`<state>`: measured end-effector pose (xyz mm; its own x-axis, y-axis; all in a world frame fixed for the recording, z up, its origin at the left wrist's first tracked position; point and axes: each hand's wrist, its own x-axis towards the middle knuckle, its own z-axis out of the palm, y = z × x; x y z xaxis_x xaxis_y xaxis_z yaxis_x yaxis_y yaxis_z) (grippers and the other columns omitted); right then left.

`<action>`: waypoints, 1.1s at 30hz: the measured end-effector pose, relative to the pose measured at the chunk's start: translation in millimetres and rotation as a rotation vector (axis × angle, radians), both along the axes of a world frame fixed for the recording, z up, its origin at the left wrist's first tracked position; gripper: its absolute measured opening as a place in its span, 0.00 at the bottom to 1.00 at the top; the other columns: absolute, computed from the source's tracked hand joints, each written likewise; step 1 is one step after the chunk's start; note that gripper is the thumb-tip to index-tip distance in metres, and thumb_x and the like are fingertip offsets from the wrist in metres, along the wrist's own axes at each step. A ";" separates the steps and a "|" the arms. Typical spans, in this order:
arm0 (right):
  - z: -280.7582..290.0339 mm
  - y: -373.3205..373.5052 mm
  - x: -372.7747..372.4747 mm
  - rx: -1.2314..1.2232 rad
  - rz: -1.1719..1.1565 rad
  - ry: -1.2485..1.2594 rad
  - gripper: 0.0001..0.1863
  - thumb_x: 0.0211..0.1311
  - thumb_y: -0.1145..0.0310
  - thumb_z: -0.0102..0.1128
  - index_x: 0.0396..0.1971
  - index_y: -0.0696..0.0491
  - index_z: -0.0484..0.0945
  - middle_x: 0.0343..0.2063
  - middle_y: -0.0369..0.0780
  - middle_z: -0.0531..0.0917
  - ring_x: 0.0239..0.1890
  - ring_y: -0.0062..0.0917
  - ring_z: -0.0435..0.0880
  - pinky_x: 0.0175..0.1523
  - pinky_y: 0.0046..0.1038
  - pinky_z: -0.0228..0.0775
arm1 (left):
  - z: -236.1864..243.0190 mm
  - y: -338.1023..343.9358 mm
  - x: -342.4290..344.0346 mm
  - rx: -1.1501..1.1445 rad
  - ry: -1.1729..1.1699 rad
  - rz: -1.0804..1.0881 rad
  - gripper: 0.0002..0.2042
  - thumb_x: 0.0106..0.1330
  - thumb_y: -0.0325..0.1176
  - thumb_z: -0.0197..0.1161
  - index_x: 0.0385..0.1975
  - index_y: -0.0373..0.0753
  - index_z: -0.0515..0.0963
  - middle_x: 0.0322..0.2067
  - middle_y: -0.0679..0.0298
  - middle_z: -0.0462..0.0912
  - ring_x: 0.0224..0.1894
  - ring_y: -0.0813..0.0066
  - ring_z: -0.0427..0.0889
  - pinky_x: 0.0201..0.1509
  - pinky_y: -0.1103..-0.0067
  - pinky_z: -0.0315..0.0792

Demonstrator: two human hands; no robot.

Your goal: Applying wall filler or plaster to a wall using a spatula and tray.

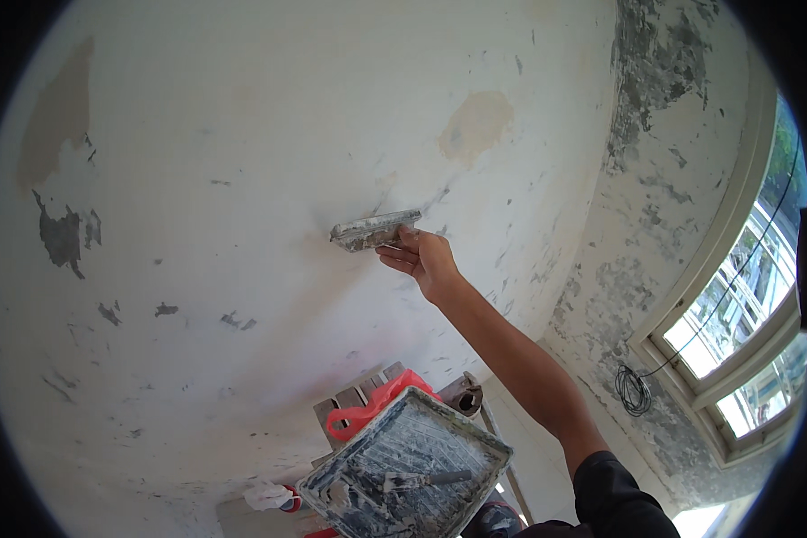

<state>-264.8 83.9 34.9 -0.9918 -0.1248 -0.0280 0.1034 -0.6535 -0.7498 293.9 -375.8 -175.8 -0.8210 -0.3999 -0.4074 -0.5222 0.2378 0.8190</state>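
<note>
My right hand reaches up to the wall, its fingers closed around a putty-caked plastering trowel. The trowel's long edge lies at or very near the white wall; exact contact is hard to tell. Above it to the right is a beige filled patch. Below stands a shallow rectangular tray, its inside smeared with grey and white putty. A putty knife lies in the tray. My left hand does not show.
A red plastic bag and a grey tube-like object sit behind the tray, by wooden slats. To the right are a window and a coil of black cable. Dark bare spots mark the wall.
</note>
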 end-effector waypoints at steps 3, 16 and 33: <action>21.2 -0.3 -6.7 -0.088 -0.052 -0.081 0.15 0.70 0.72 0.48 0.49 0.67 0.69 0.46 0.53 0.77 0.46 0.42 0.83 0.55 0.37 0.81 | 0.0 -2.7 7.2 -0.017 0.002 0.016 0.15 0.74 0.43 0.53 0.27 0.42 0.72 0.19 0.71 0.70 0.21 0.79 0.68 0.25 0.77 0.65; 43.1 31.2 30.9 -0.045 -0.091 0.141 0.18 0.74 0.65 0.47 0.50 0.66 0.70 0.46 0.49 0.79 0.49 0.37 0.82 0.59 0.37 0.78 | -9.3 -10.7 16.7 -0.067 0.030 0.085 0.14 0.74 0.43 0.54 0.28 0.42 0.73 0.20 0.71 0.69 0.23 0.79 0.67 0.26 0.77 0.64; 70.4 42.7 -16.8 -0.274 -0.215 0.131 0.16 0.71 0.72 0.47 0.51 0.70 0.67 0.45 0.55 0.78 0.46 0.40 0.83 0.55 0.35 0.82 | 11.5 -30.8 21.0 -0.179 0.002 0.134 0.14 0.74 0.44 0.55 0.29 0.42 0.74 0.21 0.72 0.69 0.25 0.79 0.66 0.28 0.77 0.63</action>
<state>-281.7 126.5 105.3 -0.9892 0.1010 0.1063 -0.1428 -0.8284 -0.5416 314.9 -406.6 -164.4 -0.7563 -0.5712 -0.3190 -0.5577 0.3079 0.7708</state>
